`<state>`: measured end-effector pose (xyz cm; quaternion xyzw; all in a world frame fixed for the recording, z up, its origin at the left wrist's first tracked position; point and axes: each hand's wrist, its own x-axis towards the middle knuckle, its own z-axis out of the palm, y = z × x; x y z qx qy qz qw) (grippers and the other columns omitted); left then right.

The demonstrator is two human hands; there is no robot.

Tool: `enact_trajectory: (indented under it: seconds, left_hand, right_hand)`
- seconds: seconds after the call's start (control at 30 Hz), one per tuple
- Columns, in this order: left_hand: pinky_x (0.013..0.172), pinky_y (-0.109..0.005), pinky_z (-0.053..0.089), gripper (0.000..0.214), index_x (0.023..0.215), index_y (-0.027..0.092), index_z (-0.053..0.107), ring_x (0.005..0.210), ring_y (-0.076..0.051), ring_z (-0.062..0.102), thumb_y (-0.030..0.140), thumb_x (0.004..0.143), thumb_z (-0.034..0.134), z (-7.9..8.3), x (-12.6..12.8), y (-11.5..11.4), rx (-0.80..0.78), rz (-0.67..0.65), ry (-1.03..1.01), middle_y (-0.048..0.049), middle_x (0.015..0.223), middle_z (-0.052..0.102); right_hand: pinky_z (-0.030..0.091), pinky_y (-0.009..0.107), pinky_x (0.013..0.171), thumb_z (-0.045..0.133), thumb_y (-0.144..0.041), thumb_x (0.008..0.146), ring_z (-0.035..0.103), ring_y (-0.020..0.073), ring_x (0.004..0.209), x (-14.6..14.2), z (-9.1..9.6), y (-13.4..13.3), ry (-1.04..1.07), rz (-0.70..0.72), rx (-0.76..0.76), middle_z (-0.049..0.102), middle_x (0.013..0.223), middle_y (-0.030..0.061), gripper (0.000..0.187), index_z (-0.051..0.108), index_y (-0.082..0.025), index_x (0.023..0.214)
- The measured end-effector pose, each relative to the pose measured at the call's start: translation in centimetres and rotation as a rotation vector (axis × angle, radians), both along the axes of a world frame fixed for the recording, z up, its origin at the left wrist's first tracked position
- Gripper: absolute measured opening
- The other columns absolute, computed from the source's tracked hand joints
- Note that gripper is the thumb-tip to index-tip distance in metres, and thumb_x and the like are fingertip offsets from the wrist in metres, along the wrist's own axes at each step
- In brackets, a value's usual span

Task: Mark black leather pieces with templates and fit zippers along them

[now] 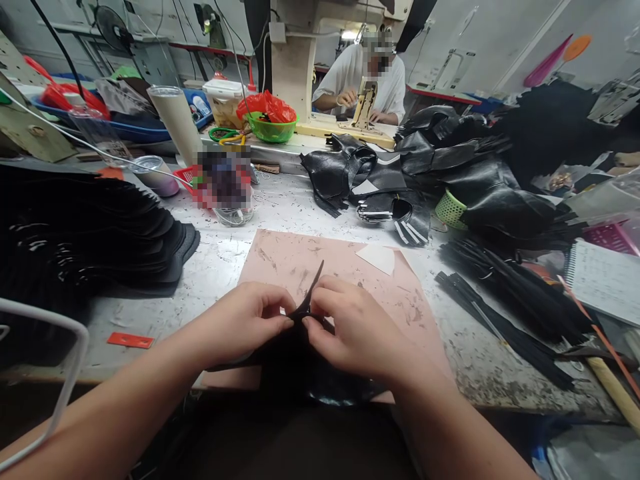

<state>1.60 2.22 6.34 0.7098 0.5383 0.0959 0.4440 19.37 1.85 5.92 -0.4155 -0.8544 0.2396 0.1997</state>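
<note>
Between my two hands is a black leather piece, its shiny lower part hanging over the table's front edge. My left hand is closed, thumb and fingertips pinching the upper edge of the piece. Close beside it my right hand pinches the same edge, fingers curled. A narrow dark strip sticks up between the fingertips; whether it is part of the piece I cannot tell. Under the hands lies a stained pink board, with a white paper-like scrap on it.
Stacked black pieces lie left, near a red flat tag. Shiny black leather parts are piled behind the board. Black strips, a notebook and a wooden handle lie right. A person sits across, behind a sewing machine.
</note>
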Motion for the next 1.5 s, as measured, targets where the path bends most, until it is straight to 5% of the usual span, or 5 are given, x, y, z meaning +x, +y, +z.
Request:
enact_trajectory:
  seconds: [0.23,0.57,0.87,1.13,1.5]
  left_hand:
    - [0.053,-0.020,0.035,0.012,0.068,0.018,0.058,0.059,-0.012,0.048,0.025,0.069,0.047,0.0,0.0,0.6,0.065,-0.156,0.055,0.0041,0.061,0.053]
    - [0.050,-0.020,0.033,0.019,0.075,0.019,0.062,0.055,-0.011,0.046,0.027,0.071,0.046,0.0,0.6,0.9,0.029,-0.094,0.078,0.0042,0.057,0.052]
    - [0.048,-0.020,0.033,0.016,0.064,0.017,0.057,0.051,-0.010,0.043,0.032,0.067,0.051,-0.9,0.2,1.3,-0.033,0.053,-0.076,0.0052,0.052,0.047]
    - [0.050,-0.021,0.033,0.020,0.069,0.014,0.060,0.054,-0.010,0.040,0.032,0.068,0.050,-0.9,0.0,0.6,-0.031,0.061,-0.111,0.0043,0.054,0.044]
    - [0.049,-0.019,0.031,0.016,0.076,0.015,0.059,0.054,-0.009,0.039,0.026,0.071,0.049,-0.9,-0.4,0.8,-0.028,-0.088,-0.082,0.0047,0.057,0.045]
  right_hand:
    - [0.035,0.025,0.059,0.050,-0.017,0.078,0.048,0.0126,0.066,-0.1,-0.5,0.0,-0.097,0.042,-0.006,0.055,0.070,0.0005,0.007,0.050,-0.017,0.071]
    - [0.039,0.025,0.063,0.057,-0.018,0.075,0.052,0.0132,0.069,0.4,-1.1,0.4,0.016,-0.019,-0.035,0.058,0.073,0.0002,0.005,0.054,-0.018,0.071]
    - [0.041,0.034,0.071,0.043,-0.009,0.080,0.048,0.0205,0.080,-1.0,-2.9,-0.9,0.078,-0.097,0.450,0.057,0.087,0.0099,0.014,0.053,-0.016,0.073]
    - [0.044,0.028,0.068,0.049,-0.010,0.077,0.054,0.0147,0.076,-0.2,-1.4,-0.2,0.271,0.034,-0.069,0.059,0.085,0.0030,0.013,0.045,-0.020,0.069]
    - [0.042,0.026,0.065,0.054,-0.008,0.071,0.054,0.0130,0.069,-0.5,-2.0,0.3,0.405,-0.059,-0.132,0.057,0.072,-0.0005,0.017,0.045,-0.019,0.061]
